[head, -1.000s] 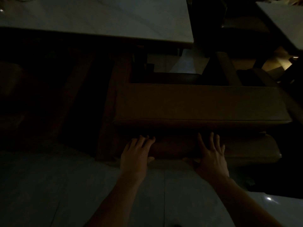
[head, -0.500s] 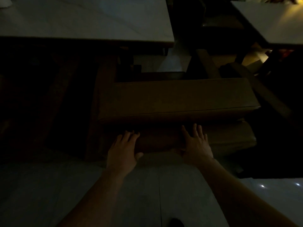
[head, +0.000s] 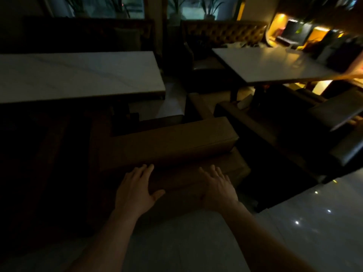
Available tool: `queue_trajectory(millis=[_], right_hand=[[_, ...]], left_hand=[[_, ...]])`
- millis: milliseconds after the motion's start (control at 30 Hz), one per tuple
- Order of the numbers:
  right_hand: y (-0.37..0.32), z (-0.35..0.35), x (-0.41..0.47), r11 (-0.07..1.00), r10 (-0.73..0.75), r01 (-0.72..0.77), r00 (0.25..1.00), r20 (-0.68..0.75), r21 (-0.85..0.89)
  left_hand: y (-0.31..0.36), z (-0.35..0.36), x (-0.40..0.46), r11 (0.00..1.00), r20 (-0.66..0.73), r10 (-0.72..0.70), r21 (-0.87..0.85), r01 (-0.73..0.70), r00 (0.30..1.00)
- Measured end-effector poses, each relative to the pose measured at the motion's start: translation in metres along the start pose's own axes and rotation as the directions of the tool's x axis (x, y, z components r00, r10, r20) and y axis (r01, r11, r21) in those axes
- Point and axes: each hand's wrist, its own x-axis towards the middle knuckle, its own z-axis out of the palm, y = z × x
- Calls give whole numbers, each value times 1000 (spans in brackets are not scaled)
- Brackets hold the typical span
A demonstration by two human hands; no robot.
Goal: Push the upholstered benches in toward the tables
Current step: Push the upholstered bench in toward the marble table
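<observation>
Since the earlier frame your view had lifted, bringing both tables and the far booth into sight; your hands had stayed on the bench. Brown upholstered bench [head: 170, 143]: long axis left to right, slightly angled, near the white-topped surface [head: 78, 75], its seat partly under it. Your left hand [head: 135, 190] and right hand [head: 218, 186]: fingers spread, pressed flat against its near side, gripping nothing. Second pale surface [head: 271, 63]: well to the right.

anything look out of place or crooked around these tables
The brown bench under the left hand and right hand sits askew to the left table, its right end jutting into the aisle. Nothing looks spilled or damaged, though it is too dark to be sure.
</observation>
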Motion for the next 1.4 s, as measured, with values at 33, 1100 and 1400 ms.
queue_trajectory(millis=[33, 1100, 1400], right_hand=[[0, -2, 0, 1000, -3, 3, 1000, 10, 4], [571, -218, -120, 938, 343, -303, 880, -329, 168], [764, -264, -54, 903, 429, -422, 865, -259, 87]], left_hand=[[3, -3, 1, 1000, 4, -6, 0, 6, 1000], [653, 83, 77, 875, 23, 483, -40, -482, 875], [831, 176, 181, 868, 107, 492, -130, -479, 864]])
